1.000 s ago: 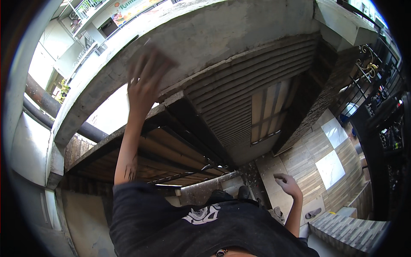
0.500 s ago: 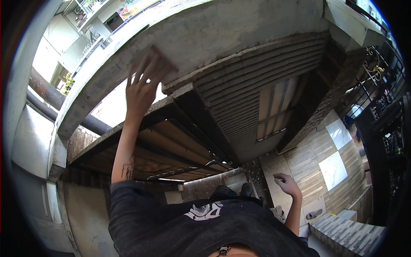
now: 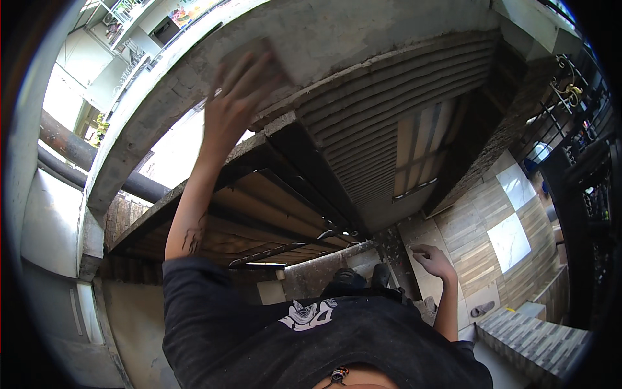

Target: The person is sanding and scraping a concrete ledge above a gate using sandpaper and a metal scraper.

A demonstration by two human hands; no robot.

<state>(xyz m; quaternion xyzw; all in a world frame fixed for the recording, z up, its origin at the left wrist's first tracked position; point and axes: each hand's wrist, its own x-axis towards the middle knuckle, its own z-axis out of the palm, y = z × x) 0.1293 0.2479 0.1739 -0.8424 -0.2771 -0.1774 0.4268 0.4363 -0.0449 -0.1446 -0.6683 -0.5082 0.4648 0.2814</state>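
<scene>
My left hand (image 3: 232, 107) is raised to a rough grey concrete beam (image 3: 353, 39), with its fingers spread and blurred by motion. Under the fingers is a flat reddish-brown sheet that looks like sandpaper (image 3: 280, 63), pressed against the beam's face. The palm side is hidden, and so is most of the sheet. Lower and to the right, my right hand (image 3: 433, 261) hangs away from everything, its fingers loosely bent and apart with nothing in them.
Below the beam are a ribbed grey panel (image 3: 363, 97) and a dark-framed sloping panel (image 3: 272, 214). Dark pipes (image 3: 71, 149) run at the left. To the right lie a tiled floor (image 3: 473, 233), a sandal (image 3: 483, 308), a patterned ledge (image 3: 525, 337) and a black metal railing (image 3: 557, 123).
My left hand has slid right and upward along the beam with the sandpaper under its fingers. The right hand keeps nearly the same pose, and the view has shifted slightly.
</scene>
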